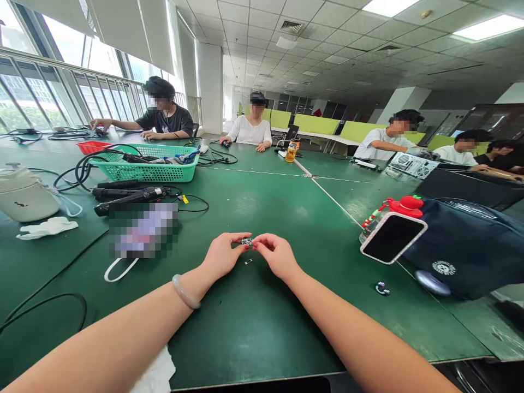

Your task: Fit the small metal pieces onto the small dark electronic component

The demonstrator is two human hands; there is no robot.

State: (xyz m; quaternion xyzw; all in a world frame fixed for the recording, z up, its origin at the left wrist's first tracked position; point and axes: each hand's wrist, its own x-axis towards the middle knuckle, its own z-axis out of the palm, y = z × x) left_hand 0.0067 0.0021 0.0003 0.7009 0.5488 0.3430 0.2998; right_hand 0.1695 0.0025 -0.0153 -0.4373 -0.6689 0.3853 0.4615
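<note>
Between my two hands, just above the green table (254, 327), is a small silvery piece with fine dark and light detail (246, 241); it is too small to name. My left hand (224, 255) pinches its left side between thumb and forefinger. From the other side, my right hand (275, 255) has thumb and fingertips closed together at its right end. Below the fingertips, on the tabletop, lies a tiny flat part, white with a dark edge (248, 262). A pale bangle (185, 293) circles my left wrist.
A green basket (164, 173) with cables stands at the left, near a blurred pouch (143, 232) and a white bottle (27, 194). At right are a propped phone (393, 237), a dark bag (470, 245) and a computer case (413, 165). Several people sit around the table.
</note>
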